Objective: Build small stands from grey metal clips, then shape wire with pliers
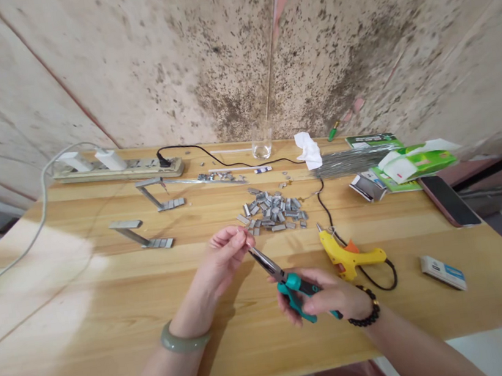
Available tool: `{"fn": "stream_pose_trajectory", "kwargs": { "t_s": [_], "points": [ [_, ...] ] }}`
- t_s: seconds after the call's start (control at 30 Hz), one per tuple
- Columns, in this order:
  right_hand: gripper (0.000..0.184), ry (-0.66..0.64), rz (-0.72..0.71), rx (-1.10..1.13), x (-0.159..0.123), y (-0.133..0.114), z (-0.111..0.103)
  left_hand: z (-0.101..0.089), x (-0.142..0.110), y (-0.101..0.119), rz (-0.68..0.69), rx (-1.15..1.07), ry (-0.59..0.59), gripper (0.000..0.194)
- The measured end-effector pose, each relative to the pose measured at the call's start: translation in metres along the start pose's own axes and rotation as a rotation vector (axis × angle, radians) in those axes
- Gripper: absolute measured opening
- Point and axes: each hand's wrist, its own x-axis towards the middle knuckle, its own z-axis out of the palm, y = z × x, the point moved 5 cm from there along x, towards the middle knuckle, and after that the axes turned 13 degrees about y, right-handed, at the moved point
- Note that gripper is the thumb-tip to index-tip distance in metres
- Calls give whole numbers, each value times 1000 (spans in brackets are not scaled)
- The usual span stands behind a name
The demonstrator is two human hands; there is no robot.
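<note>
My right hand (323, 294) is wrapped round the teal and black handles of long-nose pliers (268, 264). The pliers' jaws point up and left to the fingertips of my left hand (227, 256). Thumb and fingers of that hand are pinched at the jaw tips, and whatever they hold is too small to name. Just beyond lies a heap of grey staple pieces (276, 209). To the left stand two angular grey structures that look built from staple strips, one nearer (139, 235) and one farther (159, 194).
A yellow hot glue gun (345, 255) lies right of the pliers, its black cord running to a power strip (119, 169). A glass (261, 143), crumpled tissue (308, 151), a bundle of thin metal strands (353, 161), a phone (451, 201) and a small box (443, 272) are also on the table.
</note>
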Motion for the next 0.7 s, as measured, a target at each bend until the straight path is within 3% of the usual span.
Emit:
{"fn": "stream_pose_trajectory", "kwargs": {
  "t_s": [0.3, 0.7],
  "points": [
    [49, 72, 42, -83, 1, 3, -3, 1, -1, 2, 21, 56, -5, 17],
    [43, 136, -45, -263, 0, -2, -3, 0, -1, 9, 110, 119, -1, 14]
  ]
}}
